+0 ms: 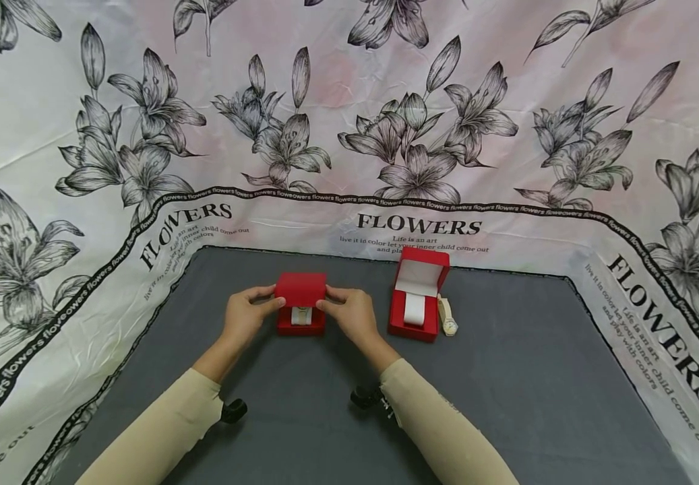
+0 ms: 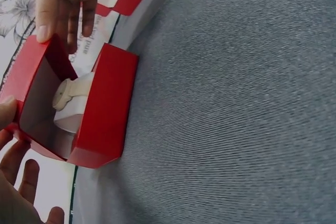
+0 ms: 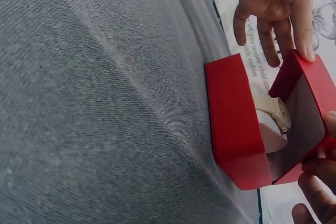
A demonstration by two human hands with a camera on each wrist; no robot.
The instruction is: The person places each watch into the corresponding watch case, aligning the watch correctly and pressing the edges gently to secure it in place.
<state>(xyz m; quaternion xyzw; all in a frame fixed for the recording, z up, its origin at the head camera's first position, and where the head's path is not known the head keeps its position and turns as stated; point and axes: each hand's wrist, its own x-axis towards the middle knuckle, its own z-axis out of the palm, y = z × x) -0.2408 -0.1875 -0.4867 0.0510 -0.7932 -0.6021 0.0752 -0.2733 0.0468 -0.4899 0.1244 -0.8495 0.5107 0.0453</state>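
A red watch box (image 1: 300, 331) stands on the grey cloth with its lid (image 1: 300, 288) partly raised. Inside, a cream wristwatch (image 2: 64, 93) is wrapped round a white cushion (image 3: 273, 137). My left hand (image 1: 243, 313) holds the lid's left side, its thumb at the front corner. On the opposite side my right hand (image 1: 352, 314) grips the lid the same way. Both wrist views show the thumbs on the lid's edge, with several other fingers spread away from it.
To the right stands a second red watch box (image 1: 412, 330), its lid up and a bare white cushion (image 1: 414, 308) inside. Another cream wristwatch (image 1: 448, 319) lies against its right side. Behind rises a flower-printed cloth (image 1: 300, 222).
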